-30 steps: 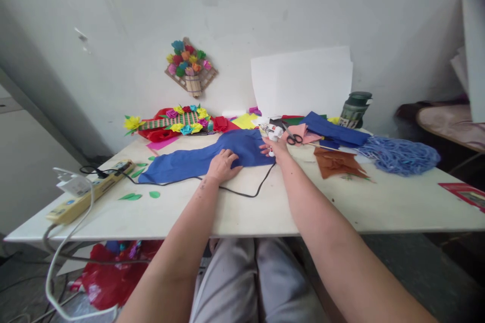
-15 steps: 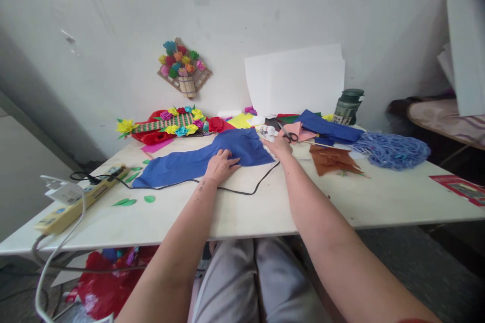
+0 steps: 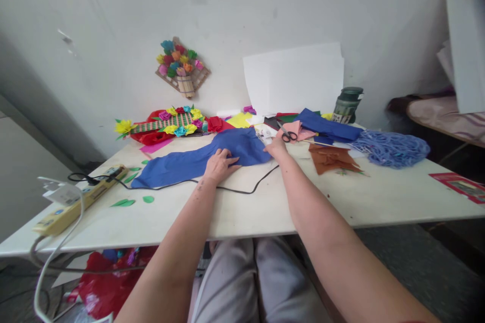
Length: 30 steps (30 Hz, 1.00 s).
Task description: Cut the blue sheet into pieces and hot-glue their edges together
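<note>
A long sheet of blue crepe paper (image 3: 178,164) lies across the table, creased, with its right end raised a little. My left hand (image 3: 220,164) rests on its middle, palm down with the fingers spread and thumb out to the right. At the sheet's right edge, my right hand (image 3: 278,149) has thumb and fingers closed on the paper. Just behind that hand are a white object (image 3: 267,131), partly covered, and scissors (image 3: 288,134) with dark handles. A black cord (image 3: 238,191) runs along the sheet's front edge towards my right hand.
Left stands a yellow power strip (image 3: 81,199) with a white charger (image 3: 62,191); green paper leaves (image 3: 148,199) lie near. Paper flowers (image 3: 180,122) are at the back. To the right are brown crepe paper (image 3: 331,158), blue netting (image 3: 397,149) and a dark green bottle (image 3: 347,105).
My right hand has shifted slightly left and its fingers have drawn in at the paper's right edge. My left hand stays in place on the sheet.
</note>
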{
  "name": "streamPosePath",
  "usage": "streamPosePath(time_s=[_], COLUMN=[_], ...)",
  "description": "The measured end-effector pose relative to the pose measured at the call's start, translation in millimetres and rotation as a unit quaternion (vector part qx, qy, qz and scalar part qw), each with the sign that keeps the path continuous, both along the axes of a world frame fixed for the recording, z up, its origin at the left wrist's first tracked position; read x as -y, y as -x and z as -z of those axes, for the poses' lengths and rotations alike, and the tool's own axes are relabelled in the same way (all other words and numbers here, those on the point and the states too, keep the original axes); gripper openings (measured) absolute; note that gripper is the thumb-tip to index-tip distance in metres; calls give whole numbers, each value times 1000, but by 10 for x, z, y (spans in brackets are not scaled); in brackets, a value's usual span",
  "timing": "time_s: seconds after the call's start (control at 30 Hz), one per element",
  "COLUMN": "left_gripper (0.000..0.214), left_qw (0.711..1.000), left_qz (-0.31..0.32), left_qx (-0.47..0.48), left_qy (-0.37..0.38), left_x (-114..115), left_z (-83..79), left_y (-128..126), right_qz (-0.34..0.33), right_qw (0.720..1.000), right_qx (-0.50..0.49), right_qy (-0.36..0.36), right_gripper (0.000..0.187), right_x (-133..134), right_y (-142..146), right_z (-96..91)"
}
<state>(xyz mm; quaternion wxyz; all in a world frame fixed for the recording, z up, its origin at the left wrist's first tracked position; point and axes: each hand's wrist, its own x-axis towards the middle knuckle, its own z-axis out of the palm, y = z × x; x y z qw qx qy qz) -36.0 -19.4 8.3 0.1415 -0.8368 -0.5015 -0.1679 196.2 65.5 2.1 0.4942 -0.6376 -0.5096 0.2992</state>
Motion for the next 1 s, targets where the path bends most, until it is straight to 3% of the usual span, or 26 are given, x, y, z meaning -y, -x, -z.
streamPosePath(time_s=[0.2, 0.47, 0.7, 1.0], left_gripper=[45, 31, 28, 48], left_qw=[1000, 998, 995, 996], left_qz=[-19, -54, -80, -77], left_qx=[1, -22, -38, -10], left_qy=[-1, -30, -35, -47], left_x=[10, -16, -84, -30], left_z=[-7, -3, -7, -14], left_y=[-33, -133, -178, -175], right_qz=[4, -50, -46, 4], right_qw=[1000, 971, 960, 931], right_qx=[-22, -235, -273, -360], right_qy=[-1, -6, -44, -68], right_gripper=[26, 34, 36, 37], right_x=[6, 187, 172, 86], right_y=[31, 154, 268, 268], right_z=[-37, -186, -189, -168])
